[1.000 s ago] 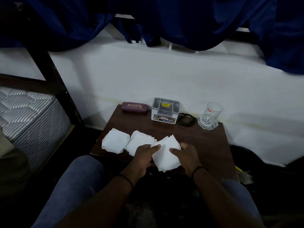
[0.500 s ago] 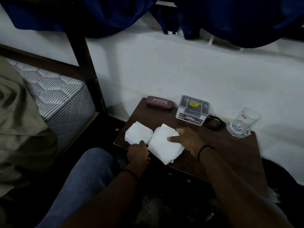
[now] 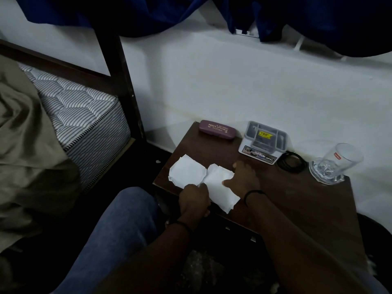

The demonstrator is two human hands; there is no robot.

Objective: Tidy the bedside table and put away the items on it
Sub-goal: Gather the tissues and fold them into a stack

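- Bedding is lying at the far left: an olive blanket point(image 3: 23, 149) is slumping over a striped mattress point(image 3: 84, 115), with a dark bed post point(image 3: 118, 81) standing between the bed and the counter.
- Counter point(image 3: 307, 200) of dark wood is sitting against the white wall, under blue curtains point(image 3: 318, 18).
- Two white tissues are lying near the counter's front left corner: the left tissue point(image 3: 187, 171) is resting flat, and the right tissue point(image 3: 220, 187) is touching its edge and reaching to the front rim.
- The left hand point(image 3: 194, 198) is curling at the front edge, its fingertips pinching the near corner where the two tissues are meeting.
- The right hand point(image 3: 244, 177) is pressing down on the right tissue with fingers spread and thumb out, gripping nothing.
- Along the back, a maroon glasses case point(image 3: 216, 129) is lying by the wall, a grey plastic box point(image 3: 263, 142) with a yellow sticker is sitting beside it, a coiled black cable point(image 3: 292, 161) is lying just right of the box, and a clear glass point(image 3: 335, 164) is standing at the far right corner.
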